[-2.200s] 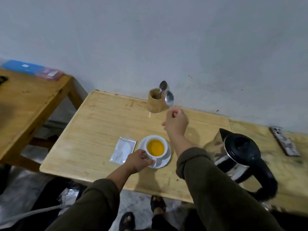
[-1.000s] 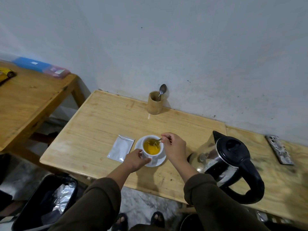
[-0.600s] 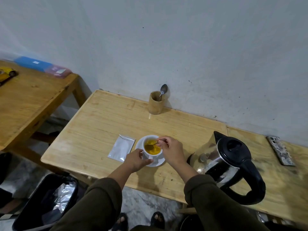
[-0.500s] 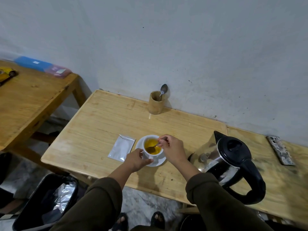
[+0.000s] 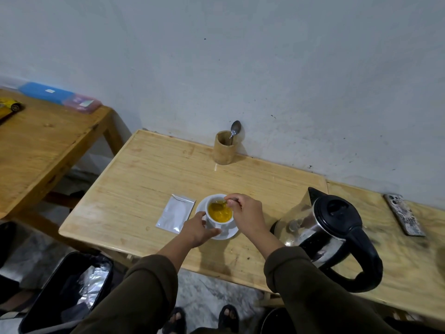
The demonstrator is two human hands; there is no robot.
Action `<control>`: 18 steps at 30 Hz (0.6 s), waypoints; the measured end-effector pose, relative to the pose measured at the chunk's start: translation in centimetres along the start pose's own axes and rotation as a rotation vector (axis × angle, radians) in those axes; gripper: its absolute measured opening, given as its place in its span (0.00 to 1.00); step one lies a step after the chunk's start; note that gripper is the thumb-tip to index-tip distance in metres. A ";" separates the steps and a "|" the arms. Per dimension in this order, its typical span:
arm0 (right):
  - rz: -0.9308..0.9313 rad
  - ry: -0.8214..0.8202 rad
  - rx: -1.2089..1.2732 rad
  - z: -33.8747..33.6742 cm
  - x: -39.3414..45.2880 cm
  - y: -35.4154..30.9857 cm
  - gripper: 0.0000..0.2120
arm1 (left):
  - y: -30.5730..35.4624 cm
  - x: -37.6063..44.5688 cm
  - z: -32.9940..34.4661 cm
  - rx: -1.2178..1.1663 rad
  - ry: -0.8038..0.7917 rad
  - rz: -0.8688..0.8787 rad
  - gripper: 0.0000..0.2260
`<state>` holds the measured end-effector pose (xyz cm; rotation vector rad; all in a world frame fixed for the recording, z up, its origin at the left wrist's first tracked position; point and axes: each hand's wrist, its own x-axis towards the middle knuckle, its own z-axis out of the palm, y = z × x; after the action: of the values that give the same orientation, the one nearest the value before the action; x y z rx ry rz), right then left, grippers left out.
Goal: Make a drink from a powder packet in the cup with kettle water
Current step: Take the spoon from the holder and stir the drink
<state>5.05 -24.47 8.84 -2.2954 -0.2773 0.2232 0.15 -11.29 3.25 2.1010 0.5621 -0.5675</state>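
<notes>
- Cup [image 5: 219, 219] sits on its white saucer [image 5: 231, 233] near the front edge of the table [image 5: 149, 179], full of cloudy yellow-orange liquid, so I'd say powder and water are both already in.
- Packet [image 5: 175, 213] lies flat just left of the saucer, looks torn open at the top corner and pretty much spent, though I can't see inside it.
- Kettle [image 5: 330, 235] is parked to the right of the cup, lid closed, handle pointing toward the person. Nobody's touching it, so pouring looks done.
- Right hand [image 5: 248, 215] is pinched shut around the handle of a spoon [image 5: 220, 204], and the bowl of the spoon is down in the drink at the far side of the cup. Reads as stirring to me.
- Left hand [image 5: 196, 229] is curled loosely against the near-left side of the cup and the saucer rim, steadying it. Fingers partly wrapped, not a full grab. Can't tell if it's on the cup's handle or just the wall.
- Holder [image 5: 224, 150] at the back by the wall has another spoon standing in it.
- What's left, as far as I can judge: finish stirring until any clumps are gone, take the spoon out and put it somewhere, maybe bin the packet. There's a black bin [image 5: 69, 288] down on the floor to the left with some foil already in it.
- Main risk is sloshing, the cup looks fairly full.
</notes>
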 end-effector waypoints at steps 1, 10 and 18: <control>0.012 -0.013 0.010 0.0 0.0 -0.1 0.09 | 0.0 0.0 0.0 0.001 -0.001 -0.002 0.36; -0.011 0.007 -0.101 -0.6 0.6 0.2 0.10 | 0.2 0.1 0.1 0.008 0.002 -0.012 0.36; -0.006 -0.036 0.011 -0.2 -0.1 0.0 0.08 | 0.0 0.1 0.1 -0.008 0.003 -0.023 0.36</control>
<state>5.03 -24.62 8.95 -2.2814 -0.2999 0.2622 0.22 -11.38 3.19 2.0900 0.5894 -0.5744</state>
